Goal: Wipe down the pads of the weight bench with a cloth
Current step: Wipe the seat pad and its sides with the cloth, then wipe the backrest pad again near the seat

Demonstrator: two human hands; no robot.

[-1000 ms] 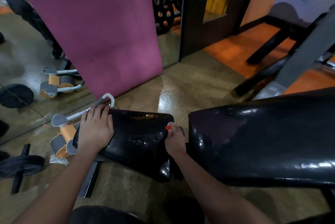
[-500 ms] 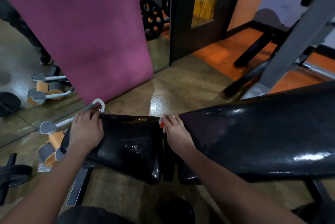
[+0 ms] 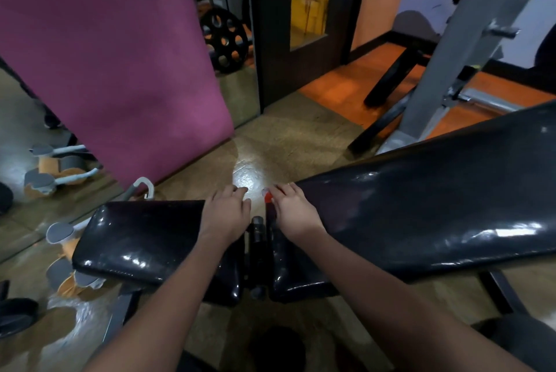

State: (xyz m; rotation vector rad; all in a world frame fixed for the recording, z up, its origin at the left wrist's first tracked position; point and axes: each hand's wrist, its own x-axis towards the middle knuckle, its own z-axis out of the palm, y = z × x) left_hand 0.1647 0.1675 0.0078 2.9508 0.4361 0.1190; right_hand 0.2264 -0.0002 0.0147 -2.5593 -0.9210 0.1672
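The weight bench has two glossy black pads. The seat pad (image 3: 141, 239) lies at the left and the long back pad (image 3: 436, 206) slopes up to the right, with a dark hinge gap (image 3: 257, 236) between them. My left hand (image 3: 225, 218) rests on the seat pad's far right corner, its fingers reaching past the edge. My right hand (image 3: 293, 212) sits on the back pad's far left corner. A small red piece (image 3: 268, 197), probably the cloth, shows under its fingertips; most of it is hidden.
A purple mat (image 3: 120, 55) leans against the mirror wall behind the seat pad. Orange-and-grey ab rollers (image 3: 64, 251) lie on the floor at the left, beside a dark weight plate (image 3: 15, 314). A grey machine frame (image 3: 451, 55) stands behind the back pad.
My left hand has slid from the seat pad's far left corner to its far right corner, close to my right hand. My right hand stays at the gap.
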